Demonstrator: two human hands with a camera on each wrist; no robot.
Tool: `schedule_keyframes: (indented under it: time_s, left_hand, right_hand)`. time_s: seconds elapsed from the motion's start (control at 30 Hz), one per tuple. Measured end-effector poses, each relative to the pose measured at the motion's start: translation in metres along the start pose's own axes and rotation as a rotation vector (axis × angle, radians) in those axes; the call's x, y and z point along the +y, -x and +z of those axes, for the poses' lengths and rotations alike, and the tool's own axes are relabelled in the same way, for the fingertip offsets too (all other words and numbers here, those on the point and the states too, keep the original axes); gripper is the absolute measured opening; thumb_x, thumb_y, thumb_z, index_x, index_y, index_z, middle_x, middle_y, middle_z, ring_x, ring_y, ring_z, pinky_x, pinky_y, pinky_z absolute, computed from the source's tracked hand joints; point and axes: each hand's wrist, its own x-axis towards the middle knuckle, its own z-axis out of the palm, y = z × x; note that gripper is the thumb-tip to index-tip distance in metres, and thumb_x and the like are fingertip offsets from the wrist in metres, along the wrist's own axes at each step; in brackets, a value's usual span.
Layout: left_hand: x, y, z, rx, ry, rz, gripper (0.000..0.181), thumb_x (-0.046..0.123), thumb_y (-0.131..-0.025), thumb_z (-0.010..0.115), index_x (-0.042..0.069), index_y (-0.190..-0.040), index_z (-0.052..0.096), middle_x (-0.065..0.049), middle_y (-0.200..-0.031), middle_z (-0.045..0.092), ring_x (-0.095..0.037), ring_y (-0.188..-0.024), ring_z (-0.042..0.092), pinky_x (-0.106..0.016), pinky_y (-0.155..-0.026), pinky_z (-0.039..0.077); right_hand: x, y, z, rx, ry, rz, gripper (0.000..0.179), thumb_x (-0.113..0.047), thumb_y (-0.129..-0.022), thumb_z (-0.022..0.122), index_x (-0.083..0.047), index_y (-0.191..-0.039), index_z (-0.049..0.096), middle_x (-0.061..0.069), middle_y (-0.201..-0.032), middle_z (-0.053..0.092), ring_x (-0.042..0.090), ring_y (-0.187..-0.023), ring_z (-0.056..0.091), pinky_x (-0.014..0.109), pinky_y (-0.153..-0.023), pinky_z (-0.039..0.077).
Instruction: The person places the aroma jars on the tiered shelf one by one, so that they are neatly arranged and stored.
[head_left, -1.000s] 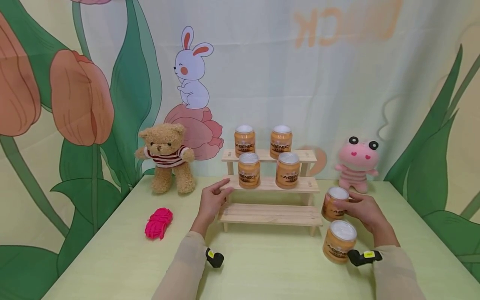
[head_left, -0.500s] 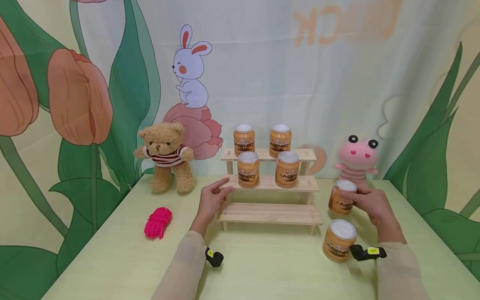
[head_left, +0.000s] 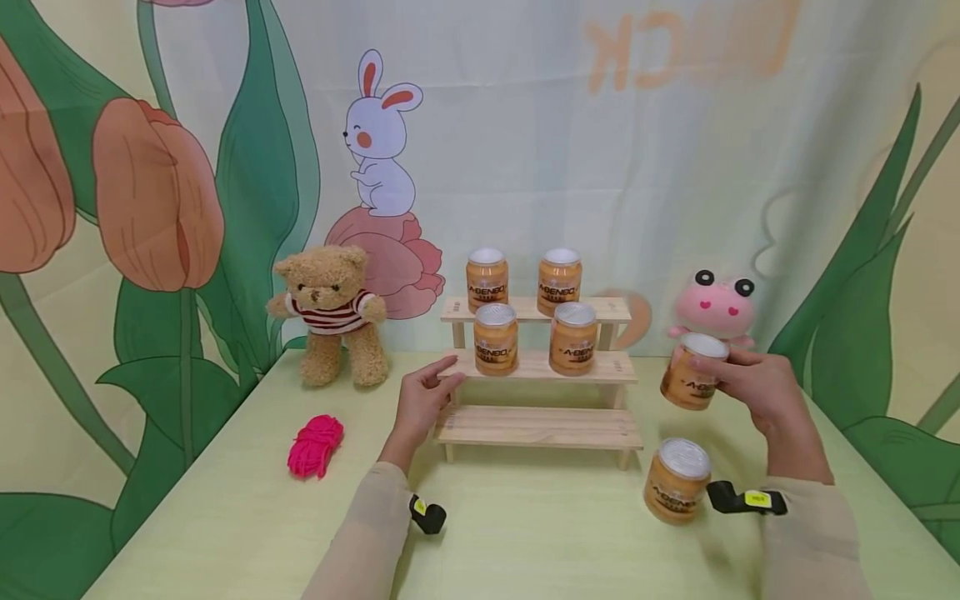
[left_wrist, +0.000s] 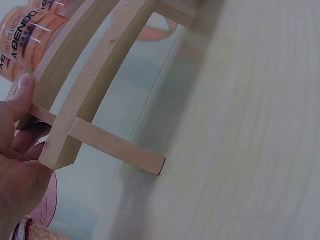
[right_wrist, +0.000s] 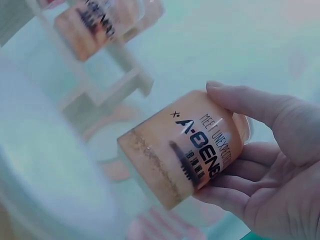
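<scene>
In the head view my right hand point(head_left: 761, 387) grips an orange jar point(head_left: 690, 379) with a silver lid, held up off the table at the right. The right wrist view shows the thumb and fingers wrapped round its upper part, the jar point(right_wrist: 182, 150) tilted there. Below it a second jar point(head_left: 677, 483) stands on the table. My left hand point(head_left: 423, 404) holds the left end of a three-step wooden shelf point(head_left: 536, 427), thumb on top of the middle board and fingers under it. Two jars point(head_left: 497, 342) stand on the middle step and two point(head_left: 487, 283) on the top one.
A teddy bear point(head_left: 330, 321) in a striped sweater stands at the back left, with a pink yarn bundle point(head_left: 316, 446) in front of it. Behind the lifted jar sits a pink plush toy point(head_left: 712, 307). A printed curtain point(head_left: 510, 150) hangs behind the table.
My right hand has raised the jar off the table, moving it up and slightly right. The left hand and the shelf have kept their place.
</scene>
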Motion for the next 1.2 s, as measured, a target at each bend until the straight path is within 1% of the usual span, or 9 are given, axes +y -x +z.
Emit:
schedule_keyframes:
  time_s: [0.13, 0.2, 0.23, 0.37, 0.5, 0.6, 0.83, 1.0, 1.2]
  left_hand:
    - [0.000, 0.000, 0.000, -0.005, 0.003, 0.010, 0.037, 0.019, -0.091, 0.077, 0.013, -0.127, 0.071, -0.016, -0.092, 0.073, -0.008, -0.059, 0.047, -0.020, -0.052, 0.038]
    - [0.000, 0.000, 0.000, -0.006, 0.010, 0.011, 0.037, 0.020, -0.090, 0.077, 0.013, -0.126, 0.072, -0.013, -0.089, 0.073, -0.007, -0.057, 0.045, -0.020, -0.051, 0.036]
    - [0.005, 0.002, 0.001, -0.011, 0.014, 0.005, 0.037, 0.018, -0.091, 0.076, 0.012, -0.127, 0.071, -0.011, -0.085, 0.073, -0.008, -0.057, 0.044, -0.020, -0.051, 0.036]
    - [0.004, 0.001, 0.001, -0.010, 0.015, 0.011, 0.037, 0.018, -0.091, 0.076, 0.012, -0.126, 0.071, -0.007, -0.082, 0.072, -0.009, -0.057, 0.045, -0.020, -0.051, 0.036]
    - [-0.001, 0.000, 0.000, 0.000, 0.010, 0.007, 0.037, 0.020, -0.091, 0.076, 0.012, -0.127, 0.071, -0.011, -0.091, 0.074, -0.009, -0.061, 0.049, -0.020, -0.052, 0.038]
    - [-0.001, 0.002, -0.001, -0.001, 0.014, -0.004, 0.038, 0.020, -0.091, 0.076, 0.010, -0.127, 0.071, -0.011, -0.093, 0.075, -0.010, -0.062, 0.049, -0.019, -0.053, 0.039]
    - [-0.002, 0.003, -0.001, -0.002, 0.022, 0.008, 0.038, 0.019, -0.091, 0.076, 0.010, -0.127, 0.071, -0.015, -0.090, 0.073, -0.008, -0.057, 0.044, -0.020, -0.050, 0.036]
    - [-0.003, 0.002, -0.001, -0.004, 0.003, 0.003, 0.037, 0.019, -0.091, 0.077, 0.012, -0.127, 0.071, -0.009, -0.085, 0.074, -0.008, -0.058, 0.047, -0.020, -0.051, 0.036]
    - [-0.002, 0.000, 0.001, 0.006, 0.017, 0.022, 0.037, 0.018, -0.090, 0.077, 0.010, -0.126, 0.072, -0.006, -0.083, 0.074, -0.009, -0.058, 0.047, -0.020, -0.050, 0.035]
  right_hand:
    - [-0.015, 0.007, 0.000, 0.001, 0.030, -0.024, 0.081, -0.049, -0.086, 0.076, 0.002, -0.143, 0.051, 0.002, -0.124, 0.049, 0.010, -0.103, 0.052, 0.018, -0.076, 0.053]
    - [-0.024, 0.012, 0.000, -0.004, 0.052, -0.035, 0.080, -0.050, -0.087, 0.075, 0.000, -0.144, 0.051, 0.003, -0.126, 0.050, 0.014, -0.106, 0.050, 0.018, -0.076, 0.054]
    - [-0.027, 0.015, 0.000, -0.008, 0.061, -0.047, 0.079, -0.050, -0.087, 0.075, 0.000, -0.144, 0.052, 0.002, -0.124, 0.052, 0.015, -0.106, 0.051, 0.018, -0.076, 0.054]
    - [-0.043, 0.024, 0.005, -0.031, 0.086, -0.087, 0.074, -0.049, -0.087, 0.075, 0.002, -0.139, 0.058, -0.004, -0.115, 0.058, 0.013, -0.101, 0.056, 0.019, -0.076, 0.054]
    - [-0.052, 0.028, 0.016, -0.067, 0.103, -0.133, 0.069, -0.047, -0.087, 0.076, 0.003, -0.133, 0.062, -0.011, -0.106, 0.063, 0.010, -0.097, 0.060, 0.020, -0.076, 0.054]
    - [-0.056, 0.030, 0.027, -0.100, 0.107, -0.162, 0.066, -0.044, -0.087, 0.078, 0.002, -0.131, 0.064, -0.009, -0.103, 0.067, 0.011, -0.095, 0.062, 0.022, -0.077, 0.054]
    - [-0.073, 0.039, 0.067, -0.200, 0.101, -0.210, 0.060, -0.039, -0.082, 0.084, 0.001, -0.124, 0.068, 0.010, -0.110, 0.067, 0.024, -0.100, 0.059, 0.034, -0.081, 0.053]
    - [-0.080, 0.045, 0.103, -0.244, 0.074, -0.190, 0.061, -0.039, -0.077, 0.088, -0.003, -0.123, 0.072, 0.012, -0.112, 0.072, 0.026, -0.103, 0.064, 0.043, -0.088, 0.052]
    - [-0.076, 0.051, 0.151, -0.240, 0.021, -0.189, 0.057, -0.038, -0.073, 0.091, -0.006, -0.118, 0.075, 0.009, -0.109, 0.073, 0.023, -0.101, 0.066, 0.040, -0.086, 0.052]
